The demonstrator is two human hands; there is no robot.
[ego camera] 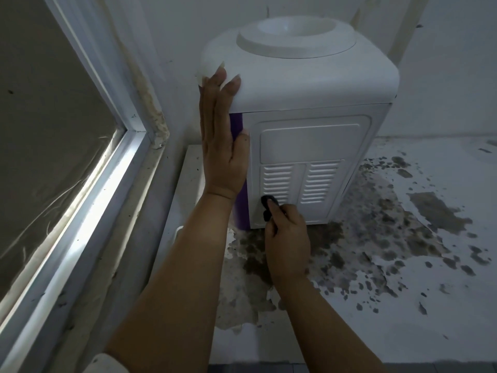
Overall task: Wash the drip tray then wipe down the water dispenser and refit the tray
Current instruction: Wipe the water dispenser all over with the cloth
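Observation:
A white water dispenser (317, 109) with a purple front strip stands on a stained white counter, its vented side panel turned toward me. My left hand (222, 141) lies flat with straight fingers against its left corner, fingertips on the top cover. My right hand (286, 238) grips a small black object (269, 207) pressed against the lower left of the vented panel. What the black object is I cannot tell. No drip tray is in view.
A white-framed window (80, 168) runs along the left, close to the dispenser. The white wall stands right behind the dispenser. The counter (403, 278) has dark patches of peeled paint around and in front of the dispenser. A white slab (192, 168) lies at its left.

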